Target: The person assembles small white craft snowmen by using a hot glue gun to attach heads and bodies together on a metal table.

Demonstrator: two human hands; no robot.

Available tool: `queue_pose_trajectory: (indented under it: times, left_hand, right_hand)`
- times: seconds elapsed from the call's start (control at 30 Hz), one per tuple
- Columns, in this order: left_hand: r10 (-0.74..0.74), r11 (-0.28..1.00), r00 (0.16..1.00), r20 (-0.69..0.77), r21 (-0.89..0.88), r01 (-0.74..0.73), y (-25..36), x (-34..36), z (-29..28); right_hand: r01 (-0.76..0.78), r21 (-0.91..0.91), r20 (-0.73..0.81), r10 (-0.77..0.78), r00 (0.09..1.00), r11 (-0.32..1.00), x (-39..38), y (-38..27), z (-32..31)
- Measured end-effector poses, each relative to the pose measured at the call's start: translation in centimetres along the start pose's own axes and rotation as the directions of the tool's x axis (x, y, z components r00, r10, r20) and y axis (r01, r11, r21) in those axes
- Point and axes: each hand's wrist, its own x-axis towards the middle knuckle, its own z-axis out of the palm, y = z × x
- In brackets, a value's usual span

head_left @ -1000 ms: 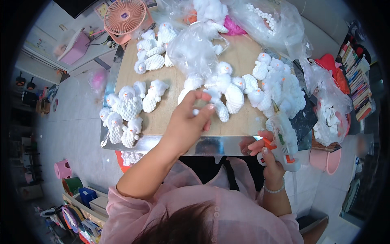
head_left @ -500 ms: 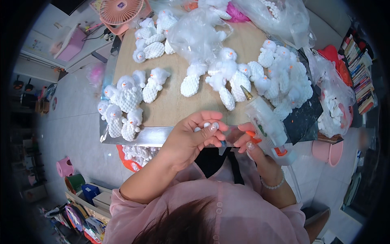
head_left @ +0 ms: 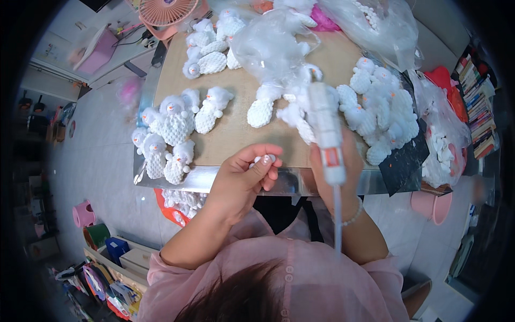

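My left hand [head_left: 241, 177], fingers curled, holds small white balls [head_left: 268, 160] above the front of the wooden board [head_left: 214, 147]. To its right, my right hand [head_left: 346, 174] grips a glue gun [head_left: 328, 134], blurred and pointed away from me, with a glue stick [head_left: 337, 225] trailing toward my body. The gun's front overlaps fluffy white snowman figures [head_left: 295, 115] in the middle. Several more snowmen lie in clumps at the left [head_left: 174, 123], back left [head_left: 212, 56] and right [head_left: 386, 115], with orange noses.
A pink fan [head_left: 163, 12] stands at the back left. Clear plastic bags [head_left: 268, 43] cover part of the board's back. Books [head_left: 477, 107] are stacked at the right, above a pink bucket [head_left: 429, 206]. A bag of white pieces [head_left: 179, 206] sits below the board's front edge.
My left hand has drawn back from the middle figures to the front edge, holding the white balls. My right hand has swung the glue gun leftward, now pointing away from me.
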Motion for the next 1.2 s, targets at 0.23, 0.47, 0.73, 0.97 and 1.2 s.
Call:
queue_pose_trajectory:
  times: [0.23,0.47,0.73,0.97,1.2]
  left_hand:
    - [-0.081,0.989,0.997,-0.018,0.125,0.082,0.0,-0.9,-1.2]
    - [-0.099,0.935,0.992,0.082,0.349,0.065,-0.2,0.1,1.1]
    - [-0.179,0.857,0.979,0.101,0.504,0.105,1.3,3.6,2.0]
    - [-0.029,0.870,0.998,0.054,0.493,-0.001,1.5,4.7,3.0]
    - [0.100,0.349,0.899,0.427,0.831,-0.434,1.1,5.4,3.0]
  right_hand:
    - [-0.454,0.633,0.241,0.398,0.885,0.627,-1.6,-1.6,-4.5]
    - [-0.306,0.385,0.027,0.321,0.947,0.871,-3.1,-0.4,-3.8]
    - [-0.254,0.159,0.083,0.244,0.966,0.954,-4.0,2.1,-2.9]
    - [-0.469,0.550,0.165,0.461,0.872,0.691,-6.5,1.2,-3.0]
    - [-0.482,0.588,0.270,0.405,0.874,0.650,-7.4,1.2,-2.9]
